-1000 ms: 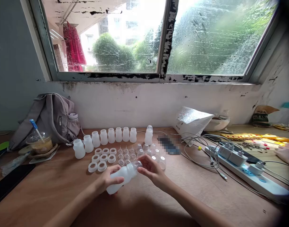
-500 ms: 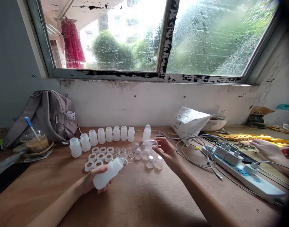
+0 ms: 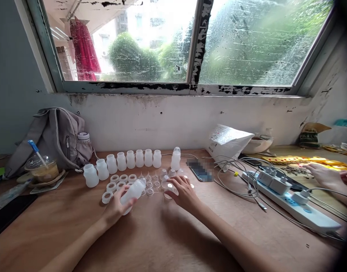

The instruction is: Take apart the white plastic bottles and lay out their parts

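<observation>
My left hand [image 3: 118, 204] is wrapped round a frosted white baby bottle [image 3: 133, 193], tilted with its top toward the upper right. My right hand [image 3: 183, 190] is over the clear dome caps, its fingers closed about one clear cap [image 3: 171, 192] low at the table; part of the cap group is hidden under this hand. Between the hands lie several clear nipples [image 3: 149, 191]. White collar rings [image 3: 107, 197] lie in rows behind my left hand. Several open frosted bottles [image 3: 121, 161] stand in a line behind them. One capped bottle [image 3: 176, 158] stands upright beyond my right hand.
A phone [image 3: 200, 170] lies right of the capped bottle. Farther right are tangled cables [image 3: 233, 164], a white bag [image 3: 228, 143] and a power strip [image 3: 292, 206]. A co-worker's hand [image 3: 322, 173] is at the right edge. A cup [image 3: 43, 170] and backpack [image 3: 58, 136] stand left.
My right hand has moved left and toward me with the clear cap, from beside the capped bottle to the front of the caps. My left hand has raised the bottle slightly.
</observation>
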{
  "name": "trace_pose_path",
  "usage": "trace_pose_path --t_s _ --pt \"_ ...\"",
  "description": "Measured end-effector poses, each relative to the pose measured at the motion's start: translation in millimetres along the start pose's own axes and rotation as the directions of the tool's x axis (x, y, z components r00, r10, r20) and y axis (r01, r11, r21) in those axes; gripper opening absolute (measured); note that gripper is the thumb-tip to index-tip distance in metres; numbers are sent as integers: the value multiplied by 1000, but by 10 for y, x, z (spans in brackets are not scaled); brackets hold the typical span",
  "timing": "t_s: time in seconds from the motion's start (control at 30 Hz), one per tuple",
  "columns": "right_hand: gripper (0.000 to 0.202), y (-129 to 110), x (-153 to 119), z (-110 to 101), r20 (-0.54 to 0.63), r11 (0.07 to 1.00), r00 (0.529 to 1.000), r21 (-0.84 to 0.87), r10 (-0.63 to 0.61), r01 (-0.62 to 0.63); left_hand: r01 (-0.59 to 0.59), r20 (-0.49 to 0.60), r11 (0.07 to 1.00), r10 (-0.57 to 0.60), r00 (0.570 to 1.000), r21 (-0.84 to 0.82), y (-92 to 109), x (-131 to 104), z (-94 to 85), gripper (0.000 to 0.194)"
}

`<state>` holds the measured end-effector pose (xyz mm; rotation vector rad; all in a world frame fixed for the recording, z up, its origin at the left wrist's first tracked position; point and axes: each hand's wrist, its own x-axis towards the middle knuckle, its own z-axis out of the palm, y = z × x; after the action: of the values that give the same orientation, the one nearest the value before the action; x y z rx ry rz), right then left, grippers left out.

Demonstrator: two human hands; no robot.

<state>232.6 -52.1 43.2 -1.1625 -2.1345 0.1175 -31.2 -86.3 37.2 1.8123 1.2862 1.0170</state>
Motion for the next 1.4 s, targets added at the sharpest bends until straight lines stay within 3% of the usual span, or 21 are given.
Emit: trace_pose_path --t_s 0.07,0.17,0.27,0.4,0.5,0.67,0.73,0.8,0.87,0.93,1.03,1.1,1.17,1.3,1.4 --pt "28 -131 -24 25 77 957 993 271 88 -105 -191 -67 933 221 973 305 -36 -35 37 43" --pt "38 -338 -89 118 360 689 918 624 165 -368 -347 -38 764 436 899 544 -59 -90 109 46" --pt "40 -478 -141 205 509 430 843 731 174 -530 -399 9 665 509 861 631 -43 -129 177 45" --pt "41 -537 -153 223 551 321 802 735 231 -597 -444 59 599 551 833 666 -27 -155 246 43" --pt "39 -538 -159 221 567 315 795 731 215 -606 -457 57 643 542 838 614 -15 -168 264 43" --pt "33 -538 -192 253 527 373 831 745 177 -552 -418 69 790 435 898 449 78 -166 195 45" --pt "32 -555 -188 208 452 472 882 753 134 -458 -311 88 895 299 950 320 123 -154 158 45" --pt "32 -578 -165 109 354 596 935 744 33 -303 -133 166 982 110 980 133 158 -137 134 42" --pt "36 -589 -131 -11 320 664 945 721 -63 -200 17 257 1000 -10 966 -24 183 -124 128 40" --pt "47 -567 -97 -101 337 653 939 727 -70 -212 69 278 993 -41 960 -91 206 -120 136 42" --pt "41 -475 -66 -124 348 606 936 735 48 -304 67 256 995 -48 966 -67 244 -137 151 43" --pt "29 -410 -64 -85 368 617 922 700 120 -360 61 237 998 -54 970 -25 269 -153 149 43" --pt "32 -372 -71 -43 391 652 909 654 143 -384 62 214 998 -66 974 27 292 -163 138 42" --pt "30 -371 -87 -21 337 707 935 634 114 -314 77 190 993 -93 977 92 327 -158 103 40" --pt "21 -367 -87 -32 286 712 954 653 86 -259 92 222 995 -99 970 42 348 -148 75 39"
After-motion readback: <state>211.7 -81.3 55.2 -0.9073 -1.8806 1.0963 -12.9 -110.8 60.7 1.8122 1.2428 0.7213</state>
